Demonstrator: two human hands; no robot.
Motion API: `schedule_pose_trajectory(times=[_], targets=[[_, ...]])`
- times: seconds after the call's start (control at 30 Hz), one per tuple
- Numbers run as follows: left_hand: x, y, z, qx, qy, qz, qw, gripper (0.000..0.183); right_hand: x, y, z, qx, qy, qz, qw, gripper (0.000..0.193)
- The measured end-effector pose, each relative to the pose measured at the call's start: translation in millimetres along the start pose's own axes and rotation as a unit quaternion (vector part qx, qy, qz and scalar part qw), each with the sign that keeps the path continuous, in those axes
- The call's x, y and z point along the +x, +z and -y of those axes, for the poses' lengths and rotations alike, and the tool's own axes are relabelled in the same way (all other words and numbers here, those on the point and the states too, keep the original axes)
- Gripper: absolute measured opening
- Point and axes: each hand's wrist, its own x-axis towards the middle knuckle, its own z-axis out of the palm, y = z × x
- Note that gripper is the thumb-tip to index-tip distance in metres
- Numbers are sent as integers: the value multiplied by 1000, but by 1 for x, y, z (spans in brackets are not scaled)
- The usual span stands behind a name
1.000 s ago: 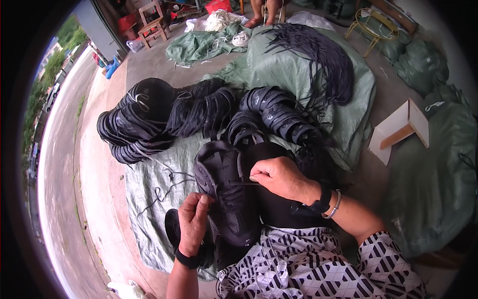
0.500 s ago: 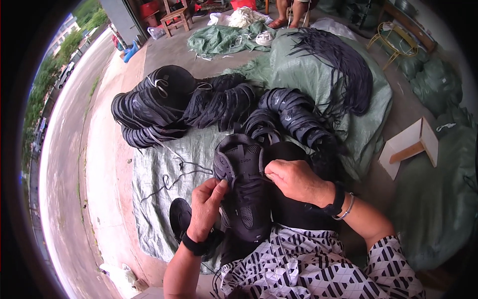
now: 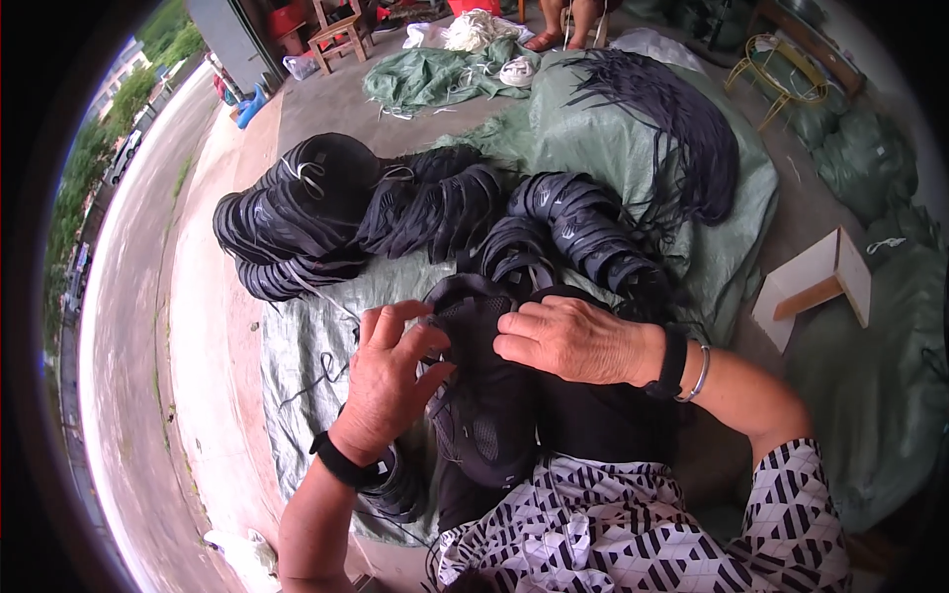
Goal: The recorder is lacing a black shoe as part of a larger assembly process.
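A black sneaker upper point(image 3: 481, 395) with laces across its front lies on my lap, its toe toward me and its padded opening away. At its left edge is my left hand point(image 3: 386, 371), fingers bent and spread apart, with nothing visible between them. My right hand point(image 3: 578, 341) rests over the right side of the lacing, fingertips curled together. What they pinch, if anything, is hidden under the fingers. Part of another dark shoe piece point(image 3: 395, 489) shows below my left wrist.
Bundled black shoe uppers point(image 3: 297, 212) lie ahead on a green tarp point(image 3: 306, 395), with a second curved row point(image 3: 583, 227) to their right. Dark laces point(image 3: 682, 138) drape over a green-covered heap. A white board piece point(image 3: 816, 282) stands at right. Another person's feet point(image 3: 559, 38) show at the back.
My left hand has lifted and its fingers have opened from a pinch. My right hand has shifted left, over the upper. The view has moved slightly.
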Motion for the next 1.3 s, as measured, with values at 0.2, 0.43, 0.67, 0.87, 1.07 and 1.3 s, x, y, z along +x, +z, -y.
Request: schedule_pose_trajectory(times=[0.2,0.43,0.67,0.87,1.07,1.3], targets=[[22,-17,12,-7,84,187,979,35,12,-3,-21,67,-4,186,980,4],[40,-11,21,-8,119,228,966,25,23,7,-32,168,145,318,922,19],[47,6,15,-33,55,189,980,23,14,21,-32,185,223,218,932,12],[54,25,-2,-15,9,207,978,22,27,0,-61,583,298,-131,744,19],[60,40,-4,0,-7,239,971,18,26,-15,-66,572,353,-5,740,20],[58,21,5,-102,47,316,942,16,34,-31,-51,452,412,230,757,19]])
